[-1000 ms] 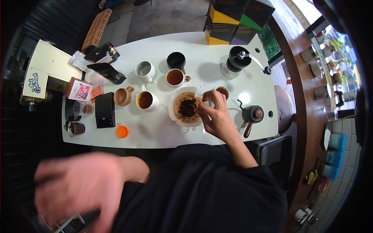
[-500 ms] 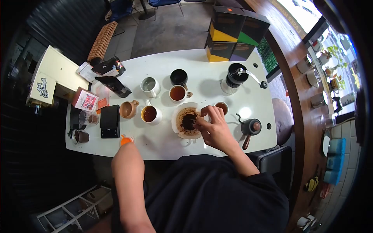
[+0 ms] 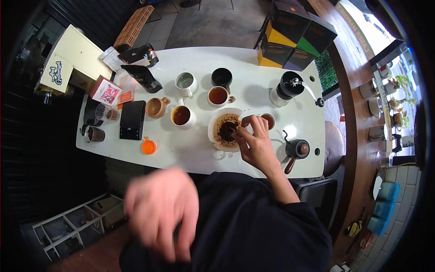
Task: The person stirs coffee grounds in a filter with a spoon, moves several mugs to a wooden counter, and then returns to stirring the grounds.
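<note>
My right hand [image 3: 257, 146] is closed in a pinch over the right side of a paper coffee filter [image 3: 213, 136]. Dark wet coffee grounds [image 3: 227, 131] lie in the filter, with brown residue up its walls. What the fingertips grip is too small to make out; a thin pale bit shows by them at the grounds. Blurred by motion, my left hand [image 3: 162, 208] hangs in front of my body below the table edge, fingers loosely stretched and apart, with nothing seen in them. An orange cup [image 3: 149, 146] stands on the table beyond it.
Several mugs, some with brown liquid, stand behind the filter, including a white mug [image 3: 183, 116]. A black scale [image 3: 132, 120] lies left. To the right are a hand grinder [image 3: 290, 86] and a small kettle [image 3: 297, 148]. Stacked boxes [image 3: 294, 36] occupy the back right table corner [image 3: 312, 68].
My left hand has come back from beside the orange cup toward my body. My right hand stays pinched at the filter. The view has shifted, so the table sits higher and slightly right.
</note>
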The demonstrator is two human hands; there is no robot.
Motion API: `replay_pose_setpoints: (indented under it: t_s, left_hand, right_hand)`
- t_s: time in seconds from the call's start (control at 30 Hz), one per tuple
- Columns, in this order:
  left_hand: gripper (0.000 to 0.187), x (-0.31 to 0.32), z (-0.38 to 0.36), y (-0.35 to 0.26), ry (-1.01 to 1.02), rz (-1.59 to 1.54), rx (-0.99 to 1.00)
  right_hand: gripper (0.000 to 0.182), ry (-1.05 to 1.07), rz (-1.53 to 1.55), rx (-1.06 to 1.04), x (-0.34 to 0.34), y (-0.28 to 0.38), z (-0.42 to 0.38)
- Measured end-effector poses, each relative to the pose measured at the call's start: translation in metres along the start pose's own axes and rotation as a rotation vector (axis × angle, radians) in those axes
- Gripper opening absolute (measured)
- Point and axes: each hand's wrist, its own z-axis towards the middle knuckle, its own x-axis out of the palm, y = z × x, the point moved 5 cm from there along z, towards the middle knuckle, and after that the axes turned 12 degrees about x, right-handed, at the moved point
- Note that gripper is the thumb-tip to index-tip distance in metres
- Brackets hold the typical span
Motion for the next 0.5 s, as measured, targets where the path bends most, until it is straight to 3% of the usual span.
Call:
replay_pose_setpoints:
  t_s: [0.03, 0.07, 0.17, 0.2, 0.27, 0.5]
  left_hand:
    - [0.027, -0.021, -0.027, -0.006, 0.641, 0.156, -0.167]
    - [0.039, -0.063, -0.073, -0.018, 0.822, 0.177, -0.455]
    - [0.073, -0.099, -0.144, -0.064, 0.809, 0.363, -1.047]
    - [0.073, -0.104, -0.148, -0.082, 0.813, 0.366, -1.054]
    - [0.093, -0.112, -0.168, -0.108, 0.921, 0.304, -1.424]
    - [0.104, -0.108, -0.213, -0.120, 1.098, -0.036, -1.674]
  right_hand:
    - [0.015, 0.020, 0.038, 0.015, 0.003, -0.002, -0.002]
    - [0.015, 0.022, 0.041, 0.018, 0.002, -0.003, -0.003]
    - [0.018, -0.115, 0.020, 0.011, -0.010, -0.002, -0.001]
    - [0.018, -0.109, 0.022, 0.016, -0.008, -0.002, -0.002]
    - [0.019, -0.125, -0.035, -0.017, -0.006, -0.002, -0.003]
    - [0.019, -0.051, 0.049, 0.068, 0.006, -0.011, -0.009]
